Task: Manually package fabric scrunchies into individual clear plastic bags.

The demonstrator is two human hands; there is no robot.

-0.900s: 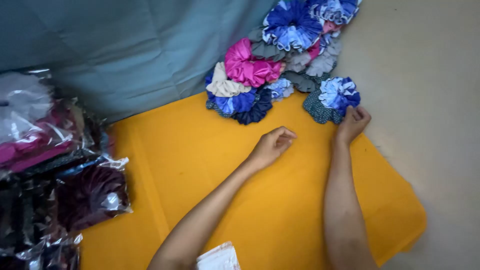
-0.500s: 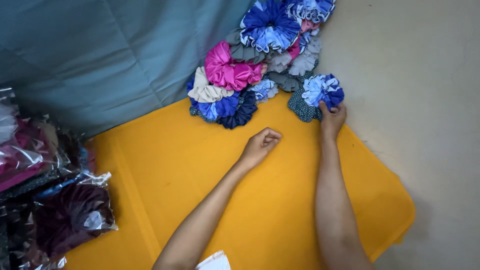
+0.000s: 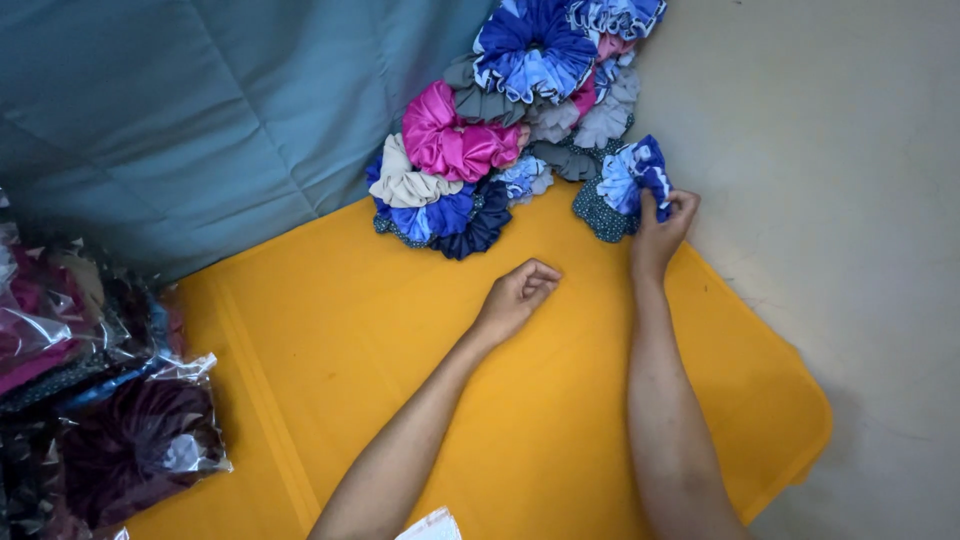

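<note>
Teal quilted fabric [image 3: 200, 110] fills the upper left; pale floor [image 3: 850, 200] takes the right side. Over both lies an orange-yellow sheet [image 3: 400, 380], flat, with a rounded corner at lower right. Clear plastic bags [image 3: 110, 420] of dark and maroon scrunchies sit at the left edge, well apart from both hands. A scrunchie pile [image 3: 500, 130] straddles the sheet's top edge: big blue ruffled one on top, then grey, pink, beige and navy ones, loosely overlapping. Right hand [image 3: 662, 228] is at the pile's right end, fingers and thumb pinched on a blue-and-white patterned scrunchie [image 3: 632, 175]; that one rests on a dark dotted scrunchie [image 3: 600, 212], just at the sheet's edge and close to the floor. Left hand [image 3: 520, 290] lies on the bare sheet, curled into a loose fist, holds nothing visible, apart from the pile. Risks, as I judge them: the pinch grip is only on the scrunchie's edge, so slick fabric could slip out. The dotted one beneath touches it and could be dragged along, possibly off the sheet onto the floor. The pile is loose, so any tug on the adjoining grey pieces could topple the upper ones. Left hand isn't steadying anything.
</note>
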